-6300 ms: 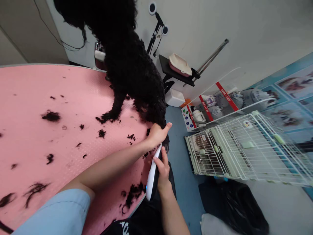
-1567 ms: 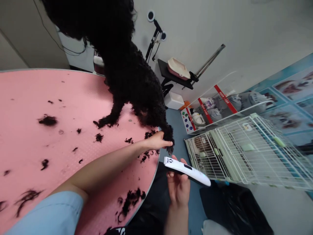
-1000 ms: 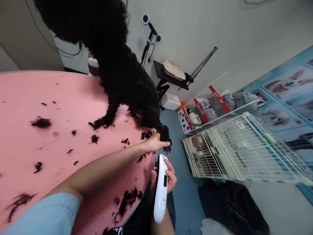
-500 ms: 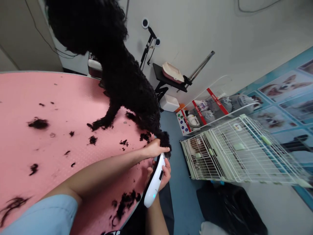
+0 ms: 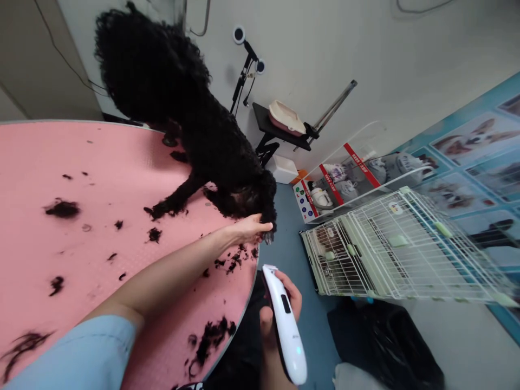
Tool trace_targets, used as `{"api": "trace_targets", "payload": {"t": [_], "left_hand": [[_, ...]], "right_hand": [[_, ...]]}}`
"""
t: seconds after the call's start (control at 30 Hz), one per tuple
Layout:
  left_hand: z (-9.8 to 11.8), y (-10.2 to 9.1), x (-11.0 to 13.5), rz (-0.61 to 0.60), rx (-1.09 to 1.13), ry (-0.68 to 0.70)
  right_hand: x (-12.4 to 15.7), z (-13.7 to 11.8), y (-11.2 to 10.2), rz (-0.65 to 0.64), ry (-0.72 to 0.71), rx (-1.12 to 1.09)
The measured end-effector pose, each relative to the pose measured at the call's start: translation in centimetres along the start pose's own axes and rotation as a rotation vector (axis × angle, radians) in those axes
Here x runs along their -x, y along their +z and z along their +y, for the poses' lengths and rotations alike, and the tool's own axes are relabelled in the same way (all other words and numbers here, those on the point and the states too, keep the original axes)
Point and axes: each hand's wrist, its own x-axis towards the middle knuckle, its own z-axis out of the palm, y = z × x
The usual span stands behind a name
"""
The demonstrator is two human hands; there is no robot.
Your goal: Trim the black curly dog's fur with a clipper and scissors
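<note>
Right fingers [image 5: 294, 298] partly hidden by clipper [image 5: 287, 331], paw [image 5: 268, 237] partly behind left fingers [image 5: 265, 227], sleeve [image 5: 87, 352] cut off

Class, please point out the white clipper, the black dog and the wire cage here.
White clipper [image 5: 287, 325], head view: middle of its casing.
Black dog [image 5: 207, 127], head view: on its torso.
Wire cage [image 5: 397, 240], head view: light green part of its front.

We think this is a pet shop where dogs get their hair cut. We see a black dog [image 5: 219, 135] up on a pink surface [image 5: 122, 181], with bits of dark hair [image 5: 63, 209] lying all around. We see a white clipper [image 5: 289, 333] too. Over to one side there is a wire cage [image 5: 356, 218], and we spot big dog pictures [image 5: 477, 140] on the wall [image 5: 406, 76] near it.
</note>
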Motion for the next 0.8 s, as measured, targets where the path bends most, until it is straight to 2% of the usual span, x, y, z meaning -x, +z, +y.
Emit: {"api": "trace_targets", "payload": {"t": [0.07,0.13,0.2,0.3,0.4,0.47,0.6,0.67,0.73,0.8], "left_hand": [[0.0,-0.5,0.0,-0.061,0.034,-0.053],[-0.3,-0.5,0.1,-0.135,-0.044,-0.106],[-0.6,-0.2,0.3,-0.194,-0.202,-0.133],[-0.7,0.1,0.8,-0.147,-0.492,-0.101],[-0.5,-0.2,1.2,-0.089,-0.67,-0.09],[-0.6,-0.3,1.3,-0.083,-0.618,-0.061],[-1.3,0.5,0.6,0.044,-0.317,0.228],[-1.7,1.1,0.0,0.112,-0.302,0.364],[-2.1,1.4,-0.7,0.225,-0.383,0.385],[-2.3,1.4,-1.1,0.371,-0.452,0.334]], "right_hand": [[-1.3,-0.3,-1.2,-0.065,0.0,-0.012],[-2.8,-0.7,-1.7,-0.207,0.08,-0.057],[-4.3,-1.2,-1.5,-0.351,0.279,-0.148],[-6.7,-1.9,0.0,-0.471,0.53,-0.202],[-8.1,-2.1,1.4,-0.43,0.559,-0.132],[-8.2,-1.8,2.0,-0.396,0.579,-0.214],[-7.0,-1.2,2.6,-0.423,0.614,-0.664],[-6.2,-1.1,2.7,-0.401,0.576,-0.765],[-5.2,-1.2,2.3,-0.373,0.561,-0.734],[-3.6,-1.4,1.3,-0.342,0.562,-0.613]]}}
